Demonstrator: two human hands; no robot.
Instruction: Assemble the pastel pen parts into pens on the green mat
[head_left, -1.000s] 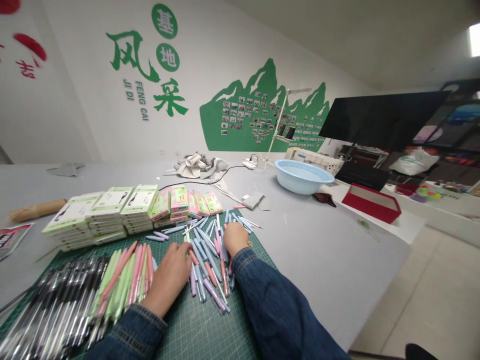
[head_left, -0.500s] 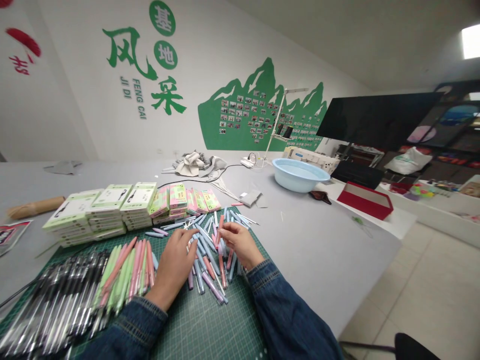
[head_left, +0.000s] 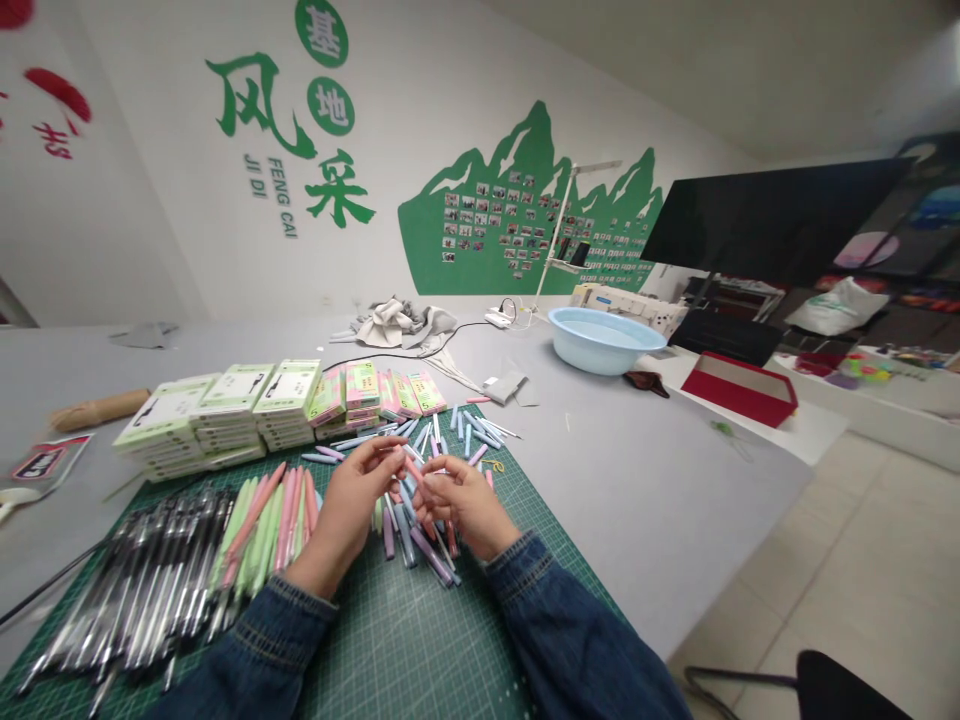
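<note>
Between my two hands a pink pen (head_left: 413,470) is held slanting above a loose pile of pens and pen parts (head_left: 431,555) in blue, purple and pink. My left hand (head_left: 351,510) pinches its upper end with thumb and fingers. On the lower end, the fingers of my right hand (head_left: 471,508) are closed. My fingers partly cover the pen, so I cannot tell whether it is whole or in two parts. The pile lies on a green cutting mat (head_left: 420,650). Left of my left hand lie green and pink pens (head_left: 262,520) beside a row of clear, black-capped pens (head_left: 142,560).
White-and-green boxes (head_left: 225,395) stand stacked behind the pens, beside small pink-and-green boxes (head_left: 362,388). Further back are grey cloth (head_left: 390,325), a black cable and a light blue basin (head_left: 604,345). A red box (head_left: 739,390) sits right, a brown roll (head_left: 101,408) left.
My hands have come together, the right moving left and the left reaching in, and both now grip the pink pen. The view has shifted slightly.
</note>
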